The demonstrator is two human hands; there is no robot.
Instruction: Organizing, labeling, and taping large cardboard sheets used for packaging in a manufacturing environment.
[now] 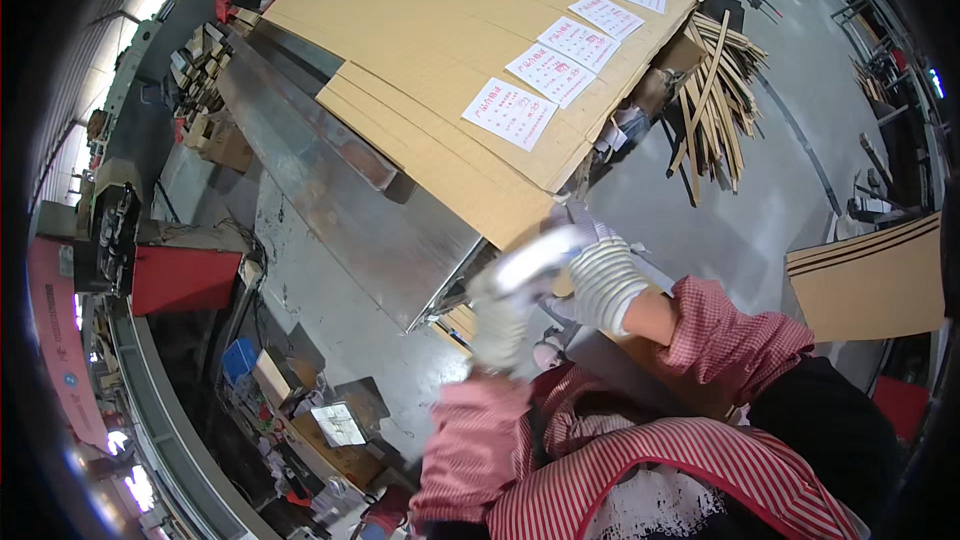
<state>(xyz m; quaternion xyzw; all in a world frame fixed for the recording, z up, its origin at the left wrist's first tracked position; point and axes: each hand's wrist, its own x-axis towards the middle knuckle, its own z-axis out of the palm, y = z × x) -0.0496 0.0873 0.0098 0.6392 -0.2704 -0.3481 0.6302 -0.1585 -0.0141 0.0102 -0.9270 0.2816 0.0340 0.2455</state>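
A big stack of cardboard sheets [450,50] covers the metal tabletop [340,200], its long axis running from five o'clock up to one o'clock, white paper labels [510,112] lined along its right edge. Its near corner lies just at twelve o'clock from both gloved hands. The right hand [603,282] is nearer and curled; the left hand [500,320] is blurred, so I cannot tell its grip.

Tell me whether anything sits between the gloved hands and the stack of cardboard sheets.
Nothing visible does. The left hand and right hand are both at the near corner of the cardboard sheets, by the metal table. Motion blur hides whether they actually grip anything.
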